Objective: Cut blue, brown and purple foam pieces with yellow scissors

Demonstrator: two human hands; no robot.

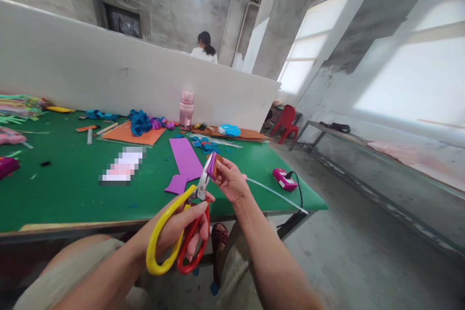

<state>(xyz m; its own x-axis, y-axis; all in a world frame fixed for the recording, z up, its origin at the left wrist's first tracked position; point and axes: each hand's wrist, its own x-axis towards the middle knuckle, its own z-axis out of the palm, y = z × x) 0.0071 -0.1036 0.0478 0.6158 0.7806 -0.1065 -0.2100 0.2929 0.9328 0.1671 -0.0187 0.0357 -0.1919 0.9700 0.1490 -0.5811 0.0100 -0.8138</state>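
Note:
My left hand has its fingers through the handles of a pair of scissors, one yellow and one red. In my right hand a small folded stack of purple and orange-brown sheet is pinched between thumb and fingers. The blades meet this stack at its left side; whether they have cut into it I cannot tell. Just behind lies a flat purple strip on the green table, with a smaller purple offcut against its near end.
Blue scraps lie beyond my hands, near a pink bottle. Blue curled pieces rest on an orange sheet. A magenta box with a black cable sits near the right edge. Behind the white partition is another person.

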